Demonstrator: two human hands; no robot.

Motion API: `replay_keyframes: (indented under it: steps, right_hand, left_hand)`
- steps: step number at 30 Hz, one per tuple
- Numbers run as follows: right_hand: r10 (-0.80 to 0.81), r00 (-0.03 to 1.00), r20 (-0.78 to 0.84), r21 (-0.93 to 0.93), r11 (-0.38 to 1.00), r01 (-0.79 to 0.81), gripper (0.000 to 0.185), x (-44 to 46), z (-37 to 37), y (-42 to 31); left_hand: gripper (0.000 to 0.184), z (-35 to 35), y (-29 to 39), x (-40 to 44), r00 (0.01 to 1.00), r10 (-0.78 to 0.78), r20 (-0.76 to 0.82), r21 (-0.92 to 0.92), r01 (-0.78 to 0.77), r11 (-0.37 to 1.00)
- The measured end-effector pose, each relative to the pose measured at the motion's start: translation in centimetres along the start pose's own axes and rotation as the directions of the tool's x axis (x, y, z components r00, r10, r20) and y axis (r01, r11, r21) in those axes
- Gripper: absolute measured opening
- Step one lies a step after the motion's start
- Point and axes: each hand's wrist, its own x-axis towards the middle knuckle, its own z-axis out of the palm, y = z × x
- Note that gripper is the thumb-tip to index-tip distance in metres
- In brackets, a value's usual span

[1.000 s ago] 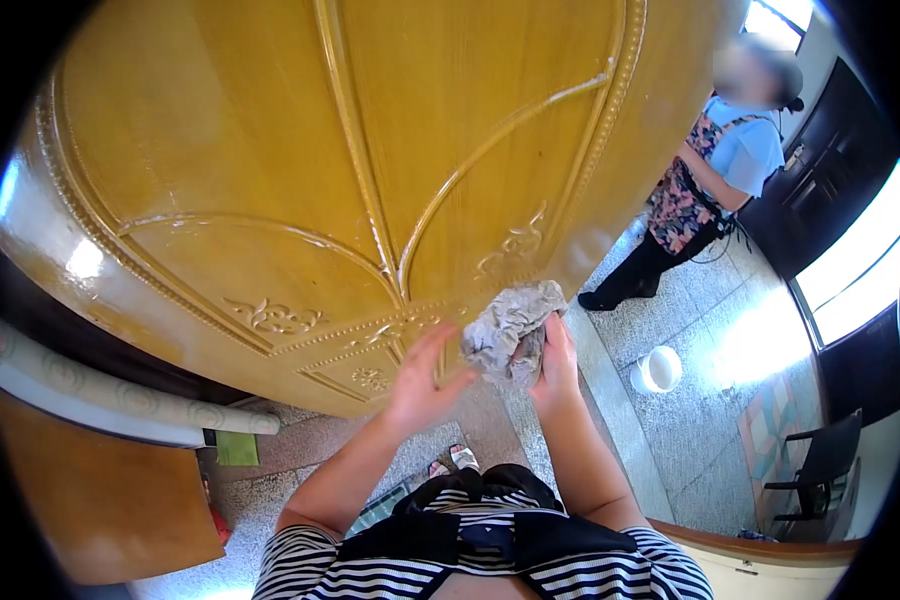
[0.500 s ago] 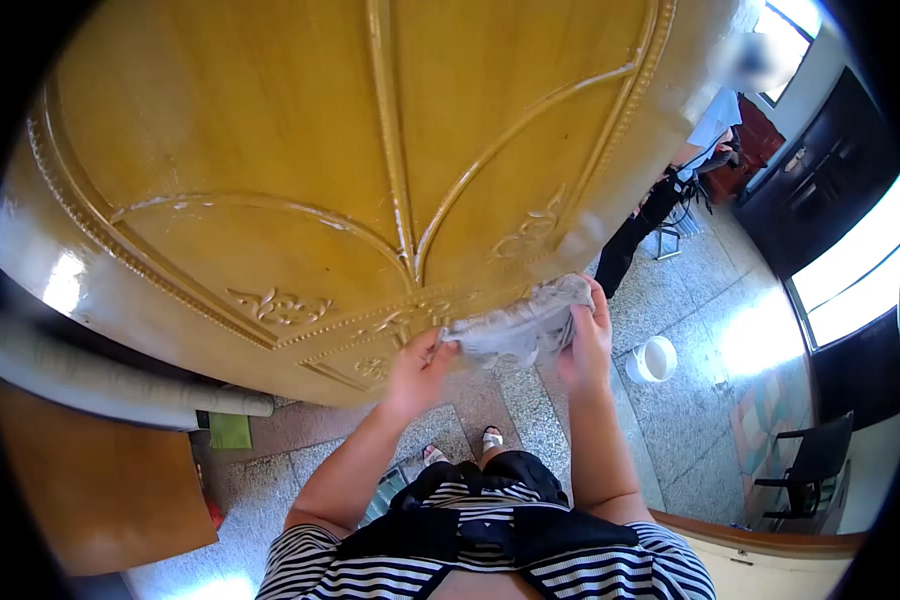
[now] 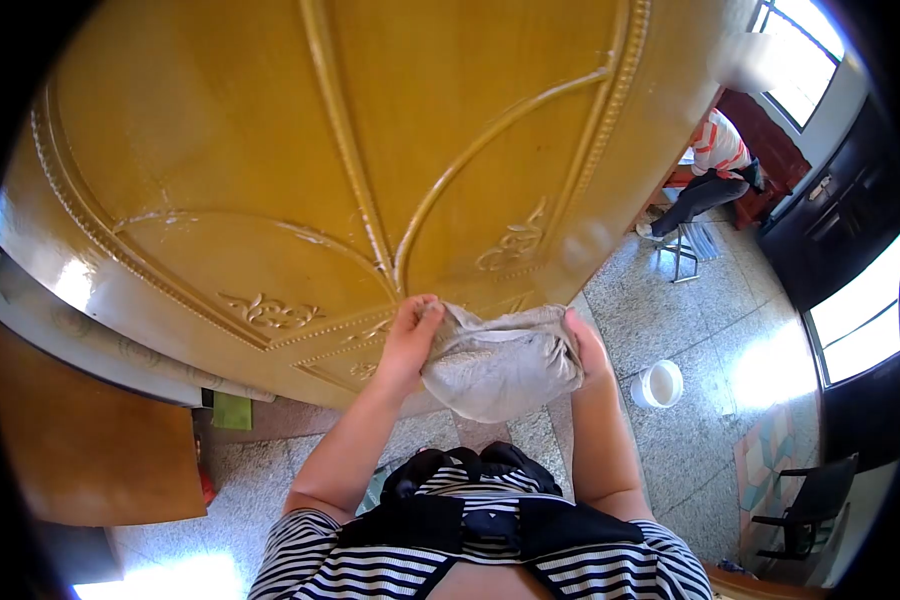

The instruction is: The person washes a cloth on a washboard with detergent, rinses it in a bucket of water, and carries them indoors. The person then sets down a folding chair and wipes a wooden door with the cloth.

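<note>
A greyish-white cloth [image 3: 505, 375] hangs between my two hands, its upper edge stretched across and its lower part sagging in a rounded fold. My left hand [image 3: 410, 335] pinches the cloth's left corner between thumb and fingers. At the other end, my right hand [image 3: 590, 350] grips the right edge; part of its fingers is behind the fabric. Just beyond the cloth stands a large yellow-brown wooden panel [image 3: 470, 130] with carved ribs, beading and floral ornaments. Pale marks show along some of its ribs.
To the right, a white bucket [image 3: 657, 385] stands on the tiled floor [image 3: 690, 330]. Farther back, a person [image 3: 715, 165] in a striped top sits on a stool [image 3: 678, 255]. A black chair [image 3: 805, 505] is at lower right; a brown board [image 3: 85, 430] is at left.
The cloth has opened from a bunched strip into a wider, sagging sheet. My view has shifted, and a person in light blue at right has gone from view, leaving a seated person visible.
</note>
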Motion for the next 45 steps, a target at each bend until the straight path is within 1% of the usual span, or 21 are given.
replay_keyframes:
  steps: [2, 3, 4, 6, 7, 9, 10, 12, 14, 16, 20, 22, 23, 25, 26, 28, 31, 35, 40, 43, 45]
  right_hand:
    - [0.069, 0.998, 0.016, 0.25, 0.966, -0.07, 0.037, 0.5, -1.1, -2.1]
    - [0.098, 0.995, 0.023, 0.208, 0.973, -0.101, 0.037, 0.1, -1.4, -3.6]
    - [0.092, 0.995, 0.029, 0.214, 0.972, -0.096, 0.037, 0.7, -2.8, -4.5]
    - [0.093, 0.995, -0.046, -0.082, 0.992, -0.097, 0.039, 1.9, -5.7, -5.7]
    - [0.09, 0.995, -0.042, -0.077, 0.993, -0.093, 0.039, 1.9, -6.0, -6.7]
    - [0.259, 0.939, -0.225, -0.429, 0.839, -0.334, 0.044, 2.0, -5.6, -8.3]
    - [0.261, 0.941, -0.216, -0.431, 0.839, -0.332, 0.044, 2.4, -6.7, -8.5]
    - [0.099, 0.993, 0.057, -0.881, 0.474, 0.004, 0.049, 3.6, -9.0, -8.1]
    - [0.148, 0.988, 0.041, -0.891, 0.452, -0.031, 0.049, 2.0, -6.5, -9.0]
    - [0.07, 0.768, 0.636, -0.771, 0.029, 0.636, 0.05, 2.3, -7.0, -8.0]
    - [0.294, 0.716, 0.633, -0.761, 0.067, 0.645, 0.05, 3.3, -4.8, -7.6]
    - [0.11, 0.802, 0.588, -0.589, 0.738, 0.33, 0.047, 4.4, -5.0, -7.8]
    - [0.107, 0.802, 0.588, -0.593, 0.732, 0.336, 0.047, 4.3, -4.3, -7.8]
    - [-0.129, 0.916, 0.379, -0.132, 0.972, 0.192, 0.043, 3.6, -2.5, -7.6]
    - [-0.137, 0.915, 0.379, -0.134, 0.97, 0.201, 0.043, 3.7, -2.1, -7.6]
    - [-0.275, 0.849, 0.451, 0.343, 0.932, 0.12, 0.043, 4.7, -1.3, -8.0]
    - [-0.452, 0.763, 0.462, 0.309, 0.889, 0.339, 0.055, 5.7, 1.0, -10.1]
    - [-0.786, 0.408, 0.465, 0.198, 0.541, 0.817, 0.061, 6.2, 4.9, -14.7]
    - [-0.758, 0.326, 0.566, -0.044, 0.367, 0.929, 0.062, 7.4, 9.2, -19.6]
    - [-0.549, 0.192, 0.813, -0.395, -0.279, 0.875, 0.068, 8.9, 12.6, -21.9]
    - [-0.58, -0.027, 0.814, -0.53, -0.762, 0.373, 0.067, 9.5, 15.8, -20.7]
  left_hand:
    - [0.037, 0.3, -1.4, 1.3, 0.989, 0.041, 0.144, 0.617, -0.122, 0.778]
    - [0.048, 0.2, -1.6, 1.8, 0.973, 0.007, 0.23, 0.729, -0.177, 0.662]
    - [0.048, 1.0, -1.2, 1.6, 0.972, 0.012, 0.233, 0.733, -0.184, 0.655]
    - [0.052, 2.7, 0.1, 0.5, 0.74, 0.137, 0.659, 0.74, -0.67, 0.055]
    - [0.052, 3.4, 0.4, 0.6, 0.738, 0.136, 0.661, 0.74, -0.671, 0.047]
    - [0.05, 3.7, 1.1, 1.0, 0.709, -0.399, 0.581, 0.719, -0.677, -0.157]
    - [0.05, 3.8, 1.1, 1.3, 0.715, -0.396, 0.576, 0.722, -0.672, -0.163]
    - [0.042, 3.9, 1.2, 2.1, 0.716, -0.382, 0.584, 0.717, -0.676, -0.171]
    - [0.04, 4.3, 3.2, 2.6, 0.768, -0.32, 0.554, 0.79, -0.606, -0.087]
    - [0.038, 3.8, 4.8, 3.2, 0.819, -0.255, 0.514, 0.848, -0.53, 0.005]
    - [0.041, 3.0, 6.0, 3.8, 0.823, 0.073, 0.563, 0.814, -0.568, 0.122]
    - [0.045, 4.0, 6.0, 3.5, 0.825, 0.162, 0.541, 0.81, -0.563, 0.163]
    - [0.046, 4.8, 6.4, 3.0, 0.845, 0.166, 0.508, 0.836, -0.53, 0.14]
    - [0.05, 5.2, 6.2, 2.7, 0.859, 0.175, 0.482, 0.856, -0.504, 0.117]
    - [0.051, 4.8, 5.8, 2.8, 0.851, 0.199, 0.485, 0.862, -0.504, 0.057]
    - [0.053, 4.5, 5.4, 3.0, 0.842, 0.23, 0.489, 0.865, -0.502, -0.001]
    - [0.05, 4.0, 5.2, 2.9, 0.782, 0.244, 0.574, 0.799, -0.6, 0.042]
    - [0.044, 3.7, 4.5, 2.6, 0.696, 0.296, 0.655, 0.732, -0.681, -0.019]
    - [0.033, 3.0, 5.4, 1.8, 0.606, 0.373, 0.703, 0.691, -0.706, -0.155]
    - [0.028, 2.1, 6.2, 1.1, 0.514, 0.452, 0.729, 0.664, -0.693, -0.282]
    - [0.028, 1.7, 6.6, 0.6, 0.364, 0.586, 0.724, 0.655, -0.629, -0.419]
